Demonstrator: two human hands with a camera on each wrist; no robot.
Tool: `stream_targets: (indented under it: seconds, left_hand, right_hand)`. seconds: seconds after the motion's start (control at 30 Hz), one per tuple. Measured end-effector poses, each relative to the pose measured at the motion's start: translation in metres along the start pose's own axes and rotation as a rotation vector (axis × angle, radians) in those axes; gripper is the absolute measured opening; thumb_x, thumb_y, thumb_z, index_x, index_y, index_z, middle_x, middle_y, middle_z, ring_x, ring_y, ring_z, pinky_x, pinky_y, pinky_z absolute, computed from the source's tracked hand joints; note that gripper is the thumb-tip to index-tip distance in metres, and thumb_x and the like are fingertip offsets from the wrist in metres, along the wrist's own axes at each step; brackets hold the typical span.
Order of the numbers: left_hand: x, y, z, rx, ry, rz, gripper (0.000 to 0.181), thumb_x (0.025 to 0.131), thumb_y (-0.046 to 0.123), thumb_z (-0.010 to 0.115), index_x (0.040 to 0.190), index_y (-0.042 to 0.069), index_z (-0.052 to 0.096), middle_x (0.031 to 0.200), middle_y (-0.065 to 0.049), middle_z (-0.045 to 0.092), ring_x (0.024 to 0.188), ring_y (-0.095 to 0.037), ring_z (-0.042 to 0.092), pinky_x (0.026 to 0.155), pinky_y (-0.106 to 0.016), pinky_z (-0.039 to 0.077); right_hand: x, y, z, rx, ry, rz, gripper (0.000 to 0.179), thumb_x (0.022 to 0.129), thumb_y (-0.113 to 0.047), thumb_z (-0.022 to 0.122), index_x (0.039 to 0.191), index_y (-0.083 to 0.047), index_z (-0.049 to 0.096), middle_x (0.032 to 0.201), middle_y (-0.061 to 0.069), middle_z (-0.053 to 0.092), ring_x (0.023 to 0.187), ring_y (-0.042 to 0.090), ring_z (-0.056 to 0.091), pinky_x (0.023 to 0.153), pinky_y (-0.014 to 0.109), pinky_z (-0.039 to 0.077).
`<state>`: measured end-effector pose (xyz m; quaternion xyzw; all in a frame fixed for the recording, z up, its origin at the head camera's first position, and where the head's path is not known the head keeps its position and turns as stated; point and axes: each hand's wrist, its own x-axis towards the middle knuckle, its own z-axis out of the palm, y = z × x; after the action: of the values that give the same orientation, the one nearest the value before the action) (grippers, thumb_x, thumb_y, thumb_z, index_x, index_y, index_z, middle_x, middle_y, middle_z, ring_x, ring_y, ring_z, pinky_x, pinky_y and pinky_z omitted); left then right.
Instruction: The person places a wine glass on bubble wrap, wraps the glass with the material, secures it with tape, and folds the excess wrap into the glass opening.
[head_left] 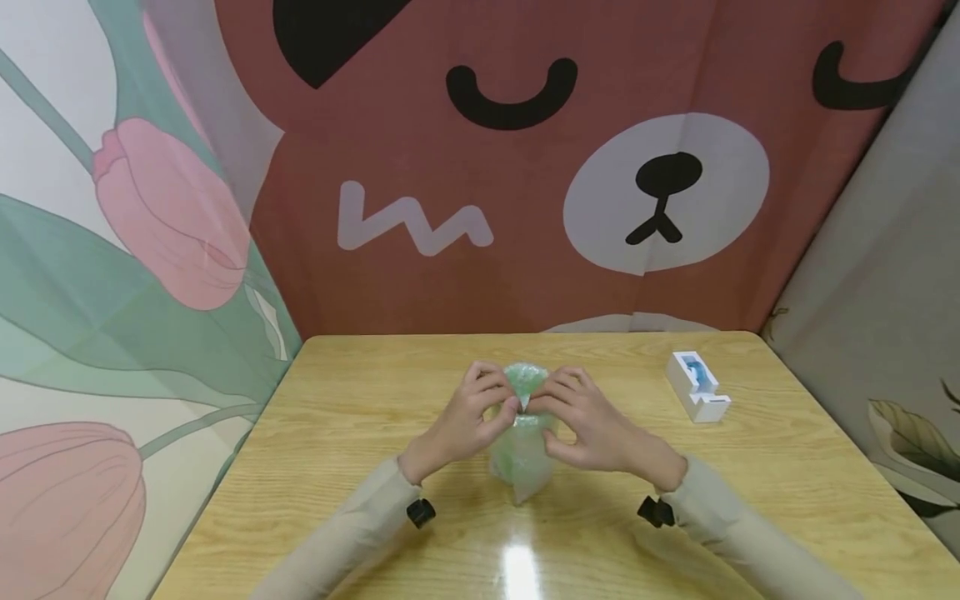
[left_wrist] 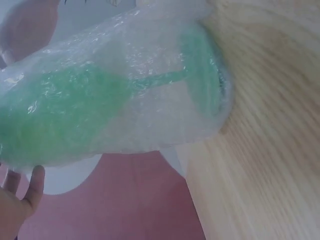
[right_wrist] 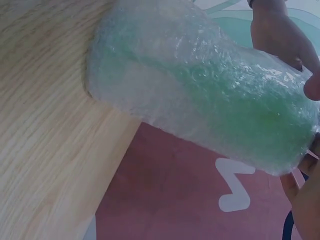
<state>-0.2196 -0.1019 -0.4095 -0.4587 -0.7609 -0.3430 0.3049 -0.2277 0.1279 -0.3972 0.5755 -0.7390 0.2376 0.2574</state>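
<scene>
A green stemmed glass (left_wrist: 85, 100), wrapped in clear bubble wrap (head_left: 525, 454), stands upright on the table between the two hands. Its bowl, thin stem and round foot show through the wrap in the left wrist view. At the top, the left hand (head_left: 474, 412) pinches the wrap's edge between thumb and bent fingers. From the other side, the right hand (head_left: 588, 421) grips the same upper edge with curled fingers, its thumb lower down along the side. The fingertips of both hands come close together over the glass's mouth. In the right wrist view the wrap (right_wrist: 200, 90) looks closely layered.
A white tape dispenser (head_left: 697, 387) with a blue roll stands at the back right of the wooden table (head_left: 360, 400). Behind the table hangs a red-brown bear-print cloth (head_left: 420, 292), with patterned cloths at both sides.
</scene>
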Motion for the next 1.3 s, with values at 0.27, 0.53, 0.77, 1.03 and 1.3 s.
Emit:
stream_targets:
  seconds: [0.27, 0.53, 0.77, 1.03, 1.3]
  left_hand:
    - [-0.003, 0.0, -0.003, -0.045, 0.064, -0.015, 0.037, 0.107, 0.026, 0.045, 0.085, 0.01, 0.07, 0.102, -0.006, 0.063, 0.096, -0.022, 0.053, 0.085, -0.036, 0.045]
    - [-0.006, -0.002, -0.005, -0.017, 0.144, -0.005, 0.036, 0.105, 0.021, 0.048, 0.079, 0.01, 0.07, 0.103, -0.008, 0.06, 0.098, -0.026, 0.05, 0.078, -0.047, 0.046]
    - [-0.009, -0.006, -0.004, -0.026, 0.187, -0.016, 0.029, 0.103, 0.014, 0.047, 0.086, 0.008, 0.069, 0.101, -0.008, 0.059, 0.096, -0.026, 0.052, 0.081, -0.041, 0.044]
    - [-0.013, -0.008, -0.004, -0.006, 0.226, -0.072, 0.025, 0.103, 0.012, 0.047, 0.093, 0.005, 0.069, 0.102, -0.008, 0.058, 0.096, -0.025, 0.052, 0.082, -0.038, 0.043]
    - [-0.017, -0.012, -0.01, 0.004, 0.246, -0.129, 0.033, 0.108, 0.023, 0.038, 0.105, 0.001, 0.063, 0.103, -0.01, 0.061, 0.094, -0.024, 0.055, 0.079, -0.037, 0.046]
  right_hand:
    - [0.0, 0.002, -0.004, 0.02, 0.056, -0.032, 0.028, 0.081, -0.012, 0.058, 0.106, -0.01, 0.068, 0.109, 0.003, 0.062, 0.103, 0.024, 0.052, 0.091, 0.044, 0.038]
    - [0.002, 0.001, -0.002, 0.013, 0.091, -0.039, 0.031, 0.081, -0.011, 0.058, 0.11, -0.008, 0.069, 0.111, 0.005, 0.063, 0.107, 0.026, 0.055, 0.095, 0.049, 0.037]
    - [0.003, 0.003, -0.004, 0.027, 0.104, -0.047, 0.034, 0.08, -0.011, 0.057, 0.112, -0.007, 0.068, 0.114, 0.007, 0.062, 0.106, 0.025, 0.054, 0.094, 0.045, 0.036]
    - [0.001, 0.004, -0.006, 0.052, 0.133, -0.052, 0.034, 0.079, -0.01, 0.058, 0.111, -0.006, 0.068, 0.115, 0.009, 0.062, 0.105, 0.026, 0.054, 0.092, 0.045, 0.038]
    - [0.002, 0.005, -0.007, 0.038, 0.222, -0.041, 0.025, 0.086, -0.011, 0.053, 0.104, -0.004, 0.069, 0.108, 0.012, 0.064, 0.102, 0.029, 0.056, 0.088, 0.044, 0.039]
